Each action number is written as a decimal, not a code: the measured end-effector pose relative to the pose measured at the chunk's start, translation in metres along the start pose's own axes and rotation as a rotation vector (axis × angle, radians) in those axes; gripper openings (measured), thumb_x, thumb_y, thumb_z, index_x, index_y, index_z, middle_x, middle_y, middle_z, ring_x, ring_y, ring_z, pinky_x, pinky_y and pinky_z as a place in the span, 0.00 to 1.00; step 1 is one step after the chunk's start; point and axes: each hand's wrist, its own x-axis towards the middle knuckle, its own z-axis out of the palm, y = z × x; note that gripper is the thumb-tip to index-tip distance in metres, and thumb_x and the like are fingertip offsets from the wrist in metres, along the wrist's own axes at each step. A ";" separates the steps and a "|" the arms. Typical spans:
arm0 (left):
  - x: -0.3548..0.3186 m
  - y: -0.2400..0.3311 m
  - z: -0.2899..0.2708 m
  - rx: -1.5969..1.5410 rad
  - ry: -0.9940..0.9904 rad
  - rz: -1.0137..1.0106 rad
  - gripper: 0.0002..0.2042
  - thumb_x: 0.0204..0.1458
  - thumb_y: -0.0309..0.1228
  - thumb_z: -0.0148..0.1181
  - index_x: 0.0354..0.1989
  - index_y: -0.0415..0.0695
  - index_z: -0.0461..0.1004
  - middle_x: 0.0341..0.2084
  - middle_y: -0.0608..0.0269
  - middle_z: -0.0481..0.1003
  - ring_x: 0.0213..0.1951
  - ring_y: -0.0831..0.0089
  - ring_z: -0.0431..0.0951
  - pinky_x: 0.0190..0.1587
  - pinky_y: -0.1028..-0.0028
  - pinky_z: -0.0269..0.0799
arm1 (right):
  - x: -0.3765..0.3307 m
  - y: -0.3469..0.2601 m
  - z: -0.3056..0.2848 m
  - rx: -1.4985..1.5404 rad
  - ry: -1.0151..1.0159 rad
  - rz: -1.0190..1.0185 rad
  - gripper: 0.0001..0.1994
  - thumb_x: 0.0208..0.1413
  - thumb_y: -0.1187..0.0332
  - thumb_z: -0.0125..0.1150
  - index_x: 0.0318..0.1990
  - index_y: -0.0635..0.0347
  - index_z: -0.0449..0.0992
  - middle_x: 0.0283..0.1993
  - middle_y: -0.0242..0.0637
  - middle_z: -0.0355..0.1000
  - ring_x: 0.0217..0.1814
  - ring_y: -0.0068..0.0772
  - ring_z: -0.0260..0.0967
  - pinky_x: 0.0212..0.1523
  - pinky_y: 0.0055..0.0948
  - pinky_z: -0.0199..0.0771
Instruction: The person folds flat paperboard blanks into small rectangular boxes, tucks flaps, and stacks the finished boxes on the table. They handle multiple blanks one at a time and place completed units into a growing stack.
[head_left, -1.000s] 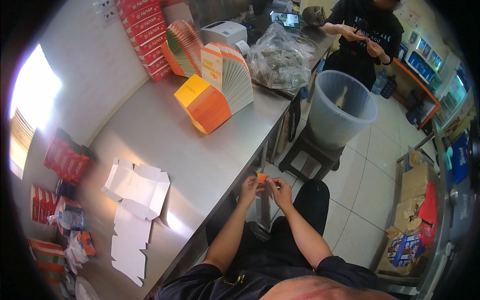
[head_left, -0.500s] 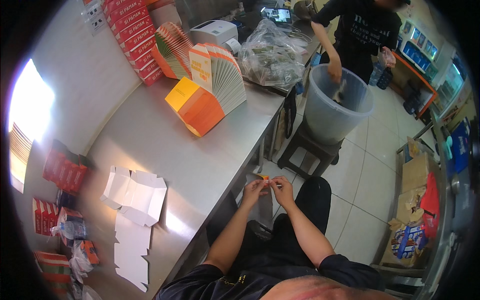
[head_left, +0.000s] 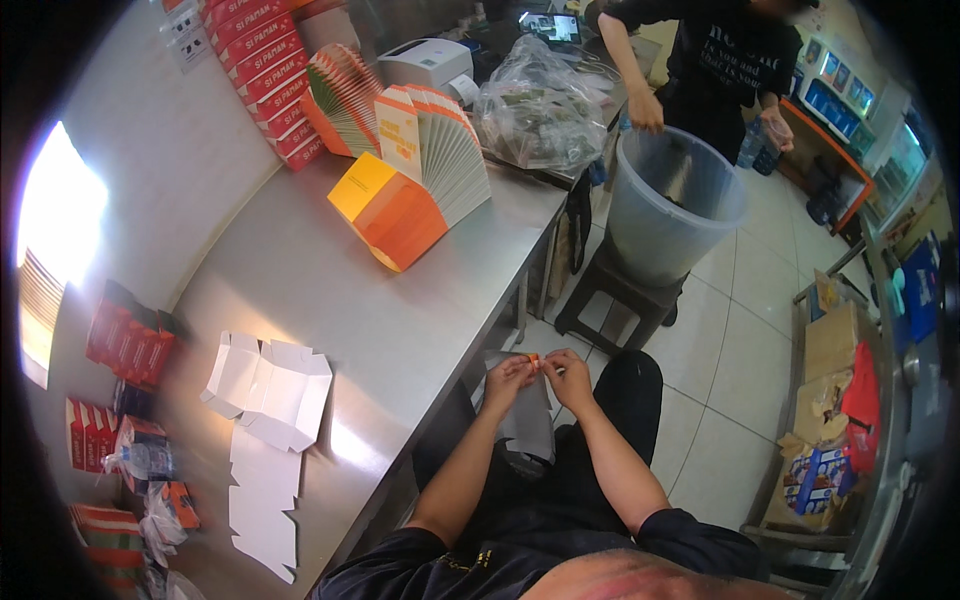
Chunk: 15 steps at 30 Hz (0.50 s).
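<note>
Orange piece [head_left: 534,357], just off the right edge of the surface [head_left: 370,300]. Left hand [head_left: 507,380] and right hand [head_left: 569,380] meet there, fingers pinched nearly closed on it. Step: apparently fine two-handed work; next move calls for one steady pinch. Unfolded white carton [head_left: 290,390] on the surface.

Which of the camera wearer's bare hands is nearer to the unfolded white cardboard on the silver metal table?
Left. The left hand is right of the cardboard, off the table; the right hand is farther right.

Orange piece [head_left: 533,358] partly hidden
</note>
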 end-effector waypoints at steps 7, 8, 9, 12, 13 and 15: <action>0.000 -0.013 -0.005 0.254 0.041 -0.059 0.08 0.62 0.28 0.62 0.43 0.37 0.79 0.40 0.57 0.81 0.41 0.70 0.83 0.47 0.71 0.80 | -0.003 -0.013 -0.001 -0.134 -0.112 0.097 0.13 0.57 0.62 0.69 0.33 0.65 0.83 0.35 0.50 0.80 0.32 0.46 0.80 0.35 0.40 0.78; -0.001 -0.013 -0.005 0.414 0.050 0.012 0.07 0.62 0.28 0.62 0.43 0.37 0.79 0.40 0.57 0.82 0.41 0.71 0.83 0.47 0.72 0.79 | -0.003 -0.017 0.000 -0.134 -0.123 0.114 0.13 0.56 0.61 0.70 0.33 0.65 0.82 0.34 0.50 0.80 0.32 0.46 0.80 0.35 0.40 0.78; -0.006 -0.004 0.007 0.572 0.044 0.077 0.07 0.62 0.28 0.61 0.42 0.37 0.79 0.39 0.57 0.82 0.41 0.71 0.83 0.46 0.72 0.79 | -0.004 -0.015 -0.003 -0.140 -0.081 0.123 0.14 0.56 0.60 0.70 0.32 0.65 0.81 0.34 0.50 0.80 0.31 0.46 0.81 0.35 0.40 0.78; -0.008 -0.002 0.012 0.681 0.067 0.250 0.07 0.63 0.28 0.60 0.42 0.36 0.77 0.38 0.57 0.82 0.41 0.72 0.83 0.45 0.72 0.77 | -0.005 -0.023 0.001 -0.123 -0.014 0.126 0.15 0.56 0.59 0.70 0.33 0.65 0.78 0.32 0.49 0.80 0.31 0.47 0.81 0.34 0.40 0.78; -0.007 -0.004 0.011 0.655 0.076 0.302 0.07 0.63 0.28 0.59 0.42 0.36 0.76 0.38 0.57 0.82 0.41 0.73 0.83 0.45 0.72 0.76 | -0.005 -0.028 0.003 -0.111 -0.009 0.132 0.15 0.57 0.60 0.70 0.33 0.66 0.77 0.31 0.50 0.80 0.32 0.47 0.81 0.34 0.41 0.78; -0.006 -0.004 0.011 0.534 0.085 0.243 0.08 0.63 0.29 0.59 0.43 0.36 0.75 0.39 0.57 0.82 0.41 0.72 0.83 0.45 0.72 0.76 | -0.005 -0.031 0.005 -0.088 0.027 0.119 0.14 0.59 0.61 0.68 0.35 0.65 0.76 0.31 0.50 0.80 0.32 0.49 0.81 0.34 0.42 0.78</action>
